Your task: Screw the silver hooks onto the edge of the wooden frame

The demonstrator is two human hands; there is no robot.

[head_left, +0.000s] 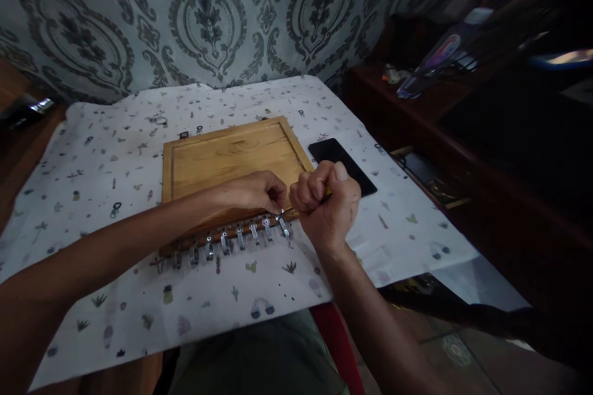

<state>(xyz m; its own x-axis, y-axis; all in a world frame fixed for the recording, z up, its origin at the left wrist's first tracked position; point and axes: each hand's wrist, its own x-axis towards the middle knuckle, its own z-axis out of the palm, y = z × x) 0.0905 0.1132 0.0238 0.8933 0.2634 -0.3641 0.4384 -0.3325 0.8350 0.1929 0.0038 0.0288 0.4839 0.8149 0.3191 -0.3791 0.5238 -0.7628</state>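
A framed wooden board (236, 151) lies flat on the cloth-covered table, with a row of curved metal hooks (225, 243) along its near edge. My left hand (262, 191) rests over the board's near right part. Its fingers are pinched together at the top of the rightmost metal hook (284, 227), which sits at a different angle from the others. Closed in a fist just right of it is my right hand (331, 200), wrapped around what looks like a screwdriver. Only a bit of yellow handle (328, 191) and a thin shaft pointing toward that hook show; the tip is hidden by my left fingers.
A black phone-like slab (345, 163) lies right of the board, partly behind my right hand. The white printed tablecloth (185, 308) covers the table. A patterned curtain (208, 18) hangs behind. On a dark wooden desk (430, 105) at right stands a clear bottle (442, 52).
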